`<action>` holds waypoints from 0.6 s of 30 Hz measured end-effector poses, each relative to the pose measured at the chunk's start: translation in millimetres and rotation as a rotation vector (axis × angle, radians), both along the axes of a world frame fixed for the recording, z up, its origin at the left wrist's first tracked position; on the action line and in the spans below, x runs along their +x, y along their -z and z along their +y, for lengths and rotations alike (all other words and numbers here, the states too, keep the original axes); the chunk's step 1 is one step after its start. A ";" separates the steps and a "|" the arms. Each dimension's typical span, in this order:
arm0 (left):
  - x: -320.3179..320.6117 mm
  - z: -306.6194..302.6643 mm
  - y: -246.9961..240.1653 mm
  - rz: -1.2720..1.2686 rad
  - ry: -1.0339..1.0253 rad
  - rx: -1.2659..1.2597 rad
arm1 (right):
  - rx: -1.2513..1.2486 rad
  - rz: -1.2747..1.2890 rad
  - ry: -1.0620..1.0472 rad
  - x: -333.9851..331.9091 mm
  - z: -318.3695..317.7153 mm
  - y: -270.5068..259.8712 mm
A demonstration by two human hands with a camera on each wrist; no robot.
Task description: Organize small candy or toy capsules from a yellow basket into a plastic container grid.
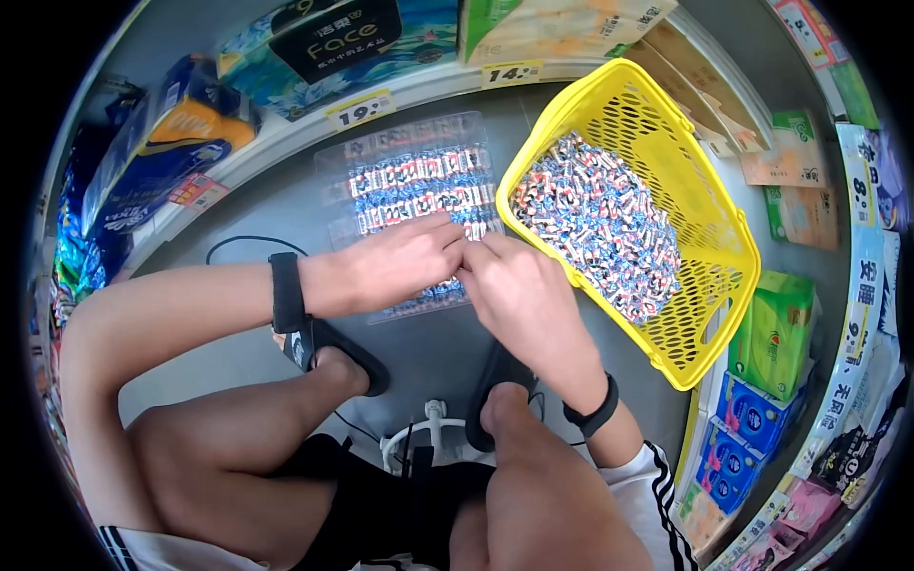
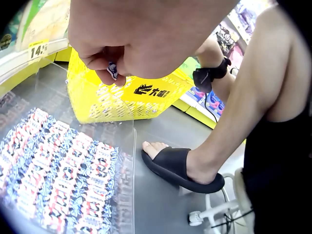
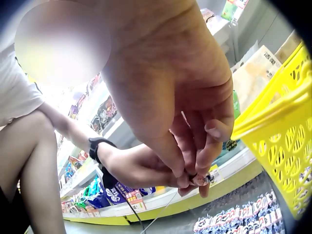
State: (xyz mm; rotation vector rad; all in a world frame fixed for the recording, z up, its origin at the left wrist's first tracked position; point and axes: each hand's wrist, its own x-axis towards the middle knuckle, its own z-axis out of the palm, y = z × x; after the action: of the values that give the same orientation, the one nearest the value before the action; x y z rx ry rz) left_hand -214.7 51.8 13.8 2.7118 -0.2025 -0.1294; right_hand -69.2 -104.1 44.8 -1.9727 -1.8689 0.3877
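Observation:
Over a clear plastic tray (image 1: pixel 328 181) lined with rows of small wrapped candies (image 1: pixel 409 171), two hands meet at the fingertips. The left hand (image 1: pixel 405 259) comes from the left, and the right hand (image 1: pixel 524 285) from the right. In the left wrist view the left hand (image 2: pixel 141 39) pinches a small blue-and-white wrapped candy (image 2: pixel 113 70). The right wrist view has the right hand (image 3: pixel 185 92) gripping a candy (image 3: pixel 200 180) between thumb and fingers, with the left hand (image 3: pixel 141 168) also pinching at its end. The tray's nearest rows are partly hidden under the hands.
A yellow basket (image 1: pixel 728 228), tilted, holds a heap of loose wrapped candies (image 1: pixel 609 228) right of the tray. Shelves with tissue packs (image 1: pixel 776 333) curve around the back and sides. Sandalled feet and a white stand base (image 1: pixel 435 411) are close to the tray's near side.

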 end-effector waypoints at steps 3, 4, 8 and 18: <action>-11.6 4.3 9.1 0.077 -0.110 -0.156 | -0.012 -0.016 0.025 -13.2 8.9 15.6; -14.3 5.9 11.6 0.100 -0.194 -0.269 | -0.019 -0.004 0.057 -14.8 11.9 21.3; -25.1 11.0 11.7 0.228 -0.310 -0.338 | -0.028 0.023 0.022 -17.5 18.0 46.7; -45.1 24.9 47.8 0.205 -0.394 -0.534 | -0.064 0.236 -0.017 -33.6 30.5 83.8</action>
State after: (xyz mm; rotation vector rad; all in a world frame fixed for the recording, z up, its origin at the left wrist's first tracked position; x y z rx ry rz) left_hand -259.8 76.7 -34.0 2.1380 0.3154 -0.2023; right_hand -102.8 -73.7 -39.0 -1.8606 -1.7449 0.6626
